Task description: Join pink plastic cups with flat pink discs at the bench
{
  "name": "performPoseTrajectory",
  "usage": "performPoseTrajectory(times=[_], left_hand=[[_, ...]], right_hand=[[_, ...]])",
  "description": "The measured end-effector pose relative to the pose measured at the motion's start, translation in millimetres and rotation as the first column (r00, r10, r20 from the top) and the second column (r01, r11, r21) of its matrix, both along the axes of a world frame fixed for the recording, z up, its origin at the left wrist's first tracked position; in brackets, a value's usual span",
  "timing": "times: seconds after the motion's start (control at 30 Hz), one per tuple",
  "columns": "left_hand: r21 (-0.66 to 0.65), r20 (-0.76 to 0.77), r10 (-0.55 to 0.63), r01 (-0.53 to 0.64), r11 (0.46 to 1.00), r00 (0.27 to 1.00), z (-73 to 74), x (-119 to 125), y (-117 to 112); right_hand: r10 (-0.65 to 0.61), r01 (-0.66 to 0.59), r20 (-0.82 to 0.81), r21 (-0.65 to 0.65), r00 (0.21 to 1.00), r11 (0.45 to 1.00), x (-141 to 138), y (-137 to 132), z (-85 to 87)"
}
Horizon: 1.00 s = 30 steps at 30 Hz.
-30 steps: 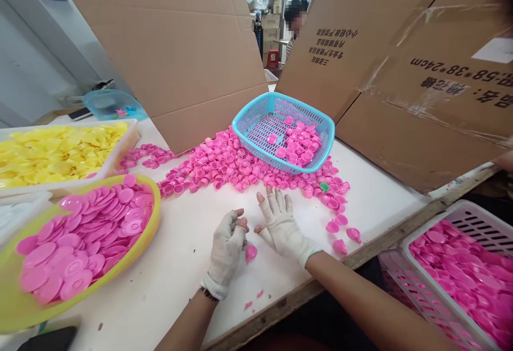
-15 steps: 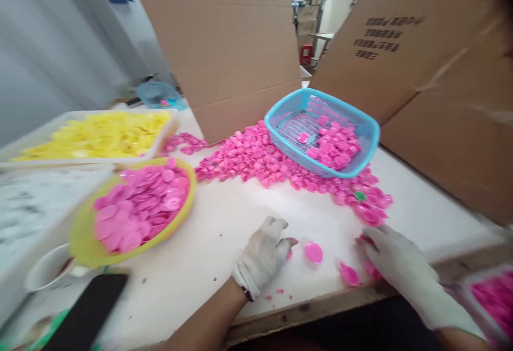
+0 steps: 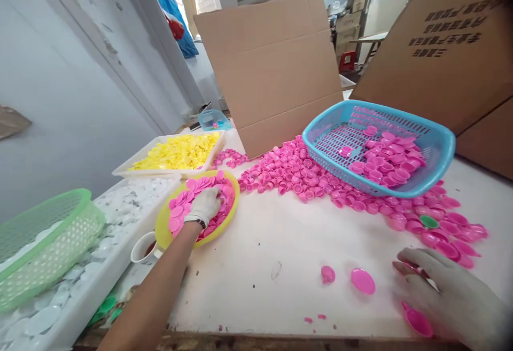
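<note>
My left hand point(image 3: 206, 207), in a pale glove, reaches into a yellow bowl point(image 3: 235, 201) heaped with pink round discs point(image 3: 180, 209). Its fingers curl down into the pile, and the tips are hidden. At the right, my gloved right hand point(image 3: 444, 287) is closed around a small pink piece point(image 3: 419, 271), mostly covered by the fingers. Below that hand lies a pink spoon-like piece point(image 3: 417, 320). A small pink cup point(image 3: 327, 274) and a pink oval dish point(image 3: 363, 281) rest on the white table between the hands.
A blue basket point(image 3: 441, 142) with pink pieces sits on a long heap of pink cups point(image 3: 296, 169), with one green piece point(image 3: 429, 221). Leftward are a yellow-piece tray point(image 3: 176, 150), a white-piece tray point(image 3: 132, 223), a green basket point(image 3: 60, 233) and a mug point(image 3: 140, 249). Cardboard point(image 3: 276, 68) stands behind.
My left hand has moved from the table middle, near the small pink cup, leftward into the yellow bowl. The view has swung left. My right hand stays at the right by the pink pieces.
</note>
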<state>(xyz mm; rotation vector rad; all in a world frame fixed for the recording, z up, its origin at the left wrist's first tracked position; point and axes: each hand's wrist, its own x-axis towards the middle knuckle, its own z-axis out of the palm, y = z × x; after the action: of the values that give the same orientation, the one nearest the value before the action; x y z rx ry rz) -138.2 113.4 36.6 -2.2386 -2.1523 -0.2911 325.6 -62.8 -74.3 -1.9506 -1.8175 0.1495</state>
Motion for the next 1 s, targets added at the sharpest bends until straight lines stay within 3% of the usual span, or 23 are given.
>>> performPoseTrajectory(times=[0.13,0.2,0.23,0.3,0.37,0.43,0.5,0.53,0.6,0.67,0.7,0.73,0.8,0.9,1.0], left_hand=[[0.11,0.032,-0.034,0.03,0.994,0.999,8.0,13,-14],[0.242,0.101,-0.11,0.083,0.967,0.989,13.1,32,-31],[0.335,0.177,-0.212,0.143,0.931,0.961,13.5,45,-42],[0.443,0.298,-0.478,0.324,0.836,0.827,7.9,78,-69],[0.479,0.318,-0.733,0.565,0.672,0.601,-5.6,115,-98],[0.465,0.254,-0.844,0.706,0.534,0.472,-23.2,147,-121],[0.439,0.248,-0.876,0.759,0.482,0.413,-39.3,168,-134],[0.415,0.296,-0.864,0.76,0.5,0.407,-45.7,173,-137],[0.314,0.493,-0.748,0.712,0.628,0.443,-55.0,175,-136],[0.077,0.734,-0.468,0.624,0.778,0.493,-61.6,173,-131],[-0.073,0.814,-0.289,0.582,0.81,0.504,-64.6,172,-128],[-0.214,0.855,-0.12,0.555,0.804,0.504,-67.5,172,-126],[-0.406,0.865,0.11,0.556,0.726,0.489,-73.4,174,-123],[-0.485,0.853,0.197,0.594,0.642,0.483,-80.1,182,-121],[-0.534,0.83,0.235,0.599,0.596,0.506,-82.9,187,-115]], right_hand=[[0.072,-0.077,-0.125,-0.031,0.989,0.997,-26,-6,37.9],[0.052,-0.061,-0.19,-0.041,0.98,0.997,-39,-9,50.9],[0.047,-0.062,-0.245,-0.054,0.968,0.997,-47,-10,55.9],[0.027,-0.087,-0.42,-0.124,0.907,0.988,-64,-11,64.5],[-0.019,-0.18,-0.645,-0.241,0.764,0.954,-82,-9,71.7],[-0.097,-0.301,-0.809,-0.323,0.58,0.897,-100,-4,76.7],[-0.139,-0.365,-0.875,-0.331,0.463,0.87,-112,1,77.0],[-0.144,-0.365,-0.883,-0.327,0.446,0.872,-116,4,74.7],[-0.17,-0.321,-0.871,-0.343,0.461,0.883,-121,9,65.5],[-0.212,-0.273,-0.83,-0.394,0.516,0.878,-124,12,52.3],[-0.227,-0.251,-0.798,-0.423,0.559,0.871,-126,14,45.7],[-0.226,-0.234,-0.76,-0.445,0.61,0.864,-128,15,39.8],[-0.175,-0.208,-0.667,-0.453,0.725,0.867,-132,16,31.6],[-0.096,-0.189,-0.545,-0.444,0.833,0.876,-134,17,28.1],[-0.101,-0.211,-0.547,-0.478,0.831,0.853,-134,18,29.4]])
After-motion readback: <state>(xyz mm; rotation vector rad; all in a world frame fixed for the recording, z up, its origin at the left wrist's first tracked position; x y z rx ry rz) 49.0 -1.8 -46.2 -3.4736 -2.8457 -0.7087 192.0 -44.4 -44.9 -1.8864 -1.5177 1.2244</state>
